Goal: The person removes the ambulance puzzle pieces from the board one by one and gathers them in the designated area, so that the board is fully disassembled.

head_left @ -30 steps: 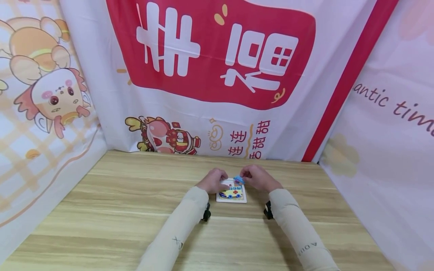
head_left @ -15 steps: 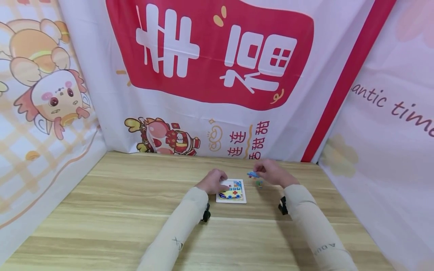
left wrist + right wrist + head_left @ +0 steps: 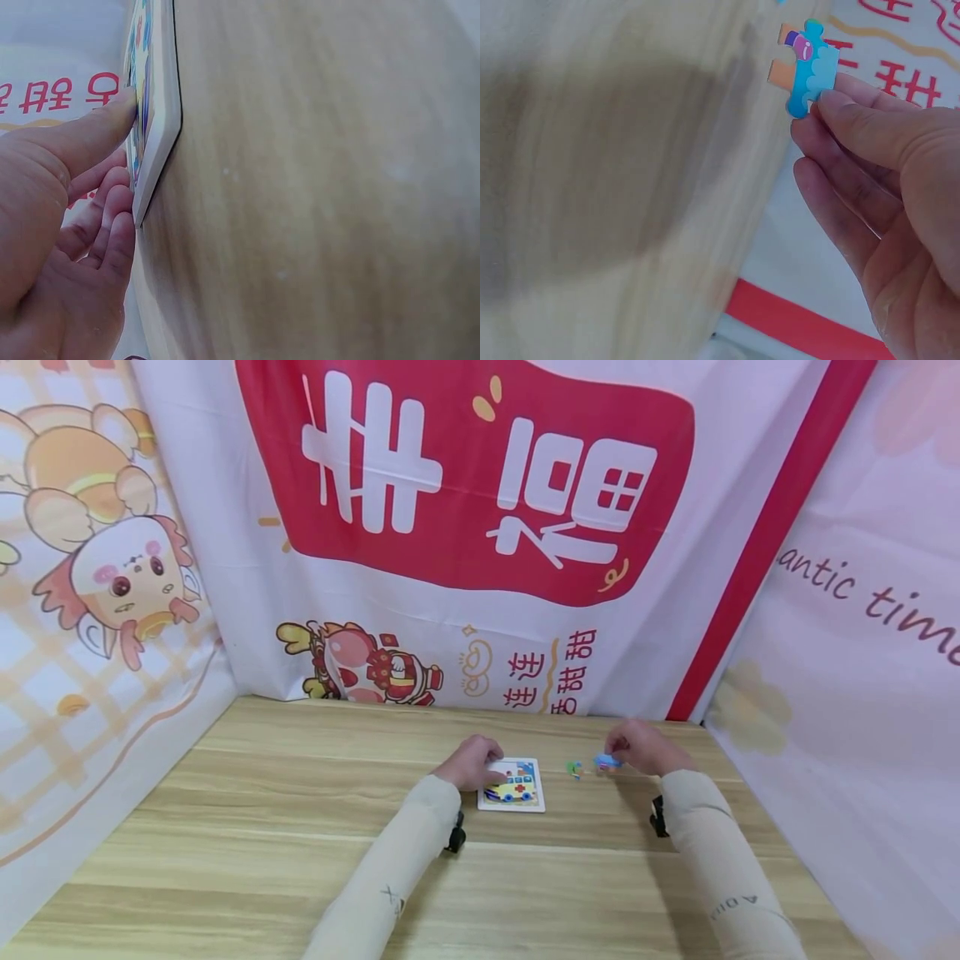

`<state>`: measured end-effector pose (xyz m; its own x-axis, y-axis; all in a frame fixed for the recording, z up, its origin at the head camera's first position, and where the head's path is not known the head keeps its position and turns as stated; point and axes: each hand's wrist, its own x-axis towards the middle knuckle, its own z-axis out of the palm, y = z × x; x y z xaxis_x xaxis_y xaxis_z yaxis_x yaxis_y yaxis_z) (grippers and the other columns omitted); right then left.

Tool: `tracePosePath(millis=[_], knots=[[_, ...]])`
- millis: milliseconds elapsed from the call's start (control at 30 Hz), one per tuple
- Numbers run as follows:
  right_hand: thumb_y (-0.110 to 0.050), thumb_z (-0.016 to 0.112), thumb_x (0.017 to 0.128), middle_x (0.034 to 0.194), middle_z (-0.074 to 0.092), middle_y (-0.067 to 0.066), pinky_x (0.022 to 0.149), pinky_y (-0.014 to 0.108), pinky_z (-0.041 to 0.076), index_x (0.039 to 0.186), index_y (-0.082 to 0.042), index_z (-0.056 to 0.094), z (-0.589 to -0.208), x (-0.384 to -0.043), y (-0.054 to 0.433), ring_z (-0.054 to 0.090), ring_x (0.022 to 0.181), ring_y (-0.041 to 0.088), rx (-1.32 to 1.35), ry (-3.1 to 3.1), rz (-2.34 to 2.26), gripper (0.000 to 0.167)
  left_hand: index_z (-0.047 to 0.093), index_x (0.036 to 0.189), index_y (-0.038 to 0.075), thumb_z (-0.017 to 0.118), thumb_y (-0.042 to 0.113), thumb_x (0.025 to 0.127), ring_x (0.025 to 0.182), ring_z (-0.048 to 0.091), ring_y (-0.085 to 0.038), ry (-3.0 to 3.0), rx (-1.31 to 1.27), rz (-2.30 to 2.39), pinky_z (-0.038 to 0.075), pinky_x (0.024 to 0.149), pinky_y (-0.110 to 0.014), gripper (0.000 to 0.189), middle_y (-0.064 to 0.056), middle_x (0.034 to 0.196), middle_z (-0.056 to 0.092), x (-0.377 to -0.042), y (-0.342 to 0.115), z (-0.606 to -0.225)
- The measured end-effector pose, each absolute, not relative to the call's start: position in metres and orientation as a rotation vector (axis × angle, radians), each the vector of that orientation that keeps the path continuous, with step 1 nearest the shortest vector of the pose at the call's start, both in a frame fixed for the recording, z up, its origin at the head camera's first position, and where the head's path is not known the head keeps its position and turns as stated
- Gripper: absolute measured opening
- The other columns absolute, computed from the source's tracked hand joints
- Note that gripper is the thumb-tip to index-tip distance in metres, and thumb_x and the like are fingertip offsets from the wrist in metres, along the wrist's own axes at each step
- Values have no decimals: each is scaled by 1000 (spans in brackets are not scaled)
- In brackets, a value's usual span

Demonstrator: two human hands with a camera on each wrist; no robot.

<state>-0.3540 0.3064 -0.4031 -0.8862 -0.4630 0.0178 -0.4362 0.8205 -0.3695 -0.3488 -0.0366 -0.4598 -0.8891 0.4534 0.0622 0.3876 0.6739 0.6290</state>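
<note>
A small jigsaw puzzle [image 3: 512,806] in a white frame, with a yellow ambulance picture, lies flat on the table. My left hand [image 3: 468,763] holds it at its left side: in the left wrist view the thumb [image 3: 112,120] presses on the picture and the other fingers are at the frame's edge. To the right, my right hand [image 3: 645,748] pinches a blue jigsaw piece [image 3: 817,71] with orange and purple parts between thumb and fingertips. In the head view this piece is low over the table. A loose green piece [image 3: 574,768] lies between puzzle and right hand.
The wooden table [image 3: 375,877] reaches back to a white cloth wall [image 3: 645,652] with red print. Cloth walls also stand along the left and right sides. Each wrist carries a small black camera [image 3: 456,832].
My right hand has carried the blue jigsaw piece from the puzzle's upper right corner rightward, past the green piece, which is now uncovered. My left hand stays on the puzzle.
</note>
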Motion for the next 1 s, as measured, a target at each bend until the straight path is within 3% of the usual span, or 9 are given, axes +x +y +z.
tracePosePath(millis=[300, 767, 1000], knots=[[3, 70, 97, 93, 74, 3, 85, 42, 60, 91, -9, 78, -426, -354, 316, 62, 89, 18, -553, 2951, -509, 16, 69, 126, -5, 83, 16, 92, 117, 64, -29, 2765, 692, 998, 52, 109, -46, 42, -17, 125, 70, -347, -34, -459], [5, 73, 94, 89, 76, 7, 81, 41, 60, 88, -4, 78, -437, -355, 316, 65, 85, 18, -653, 3024, -503, 12, 70, 125, -3, 83, 16, 92, 116, 63, -28, 2763, 674, 1008, 53, 109, -45, 41, -15, 124, 69, -347, -35, -457], [-9, 72, 99, 93, 75, 5, 86, 44, 60, 97, -6, 77, -428, -360, 296, 67, 88, 17, -640, 2996, -457, 6, 69, 126, -4, 83, 15, 92, 117, 64, -29, 2766, 677, 1008, 53, 109, -45, 41, -17, 125, 69, -347, -38, -458]])
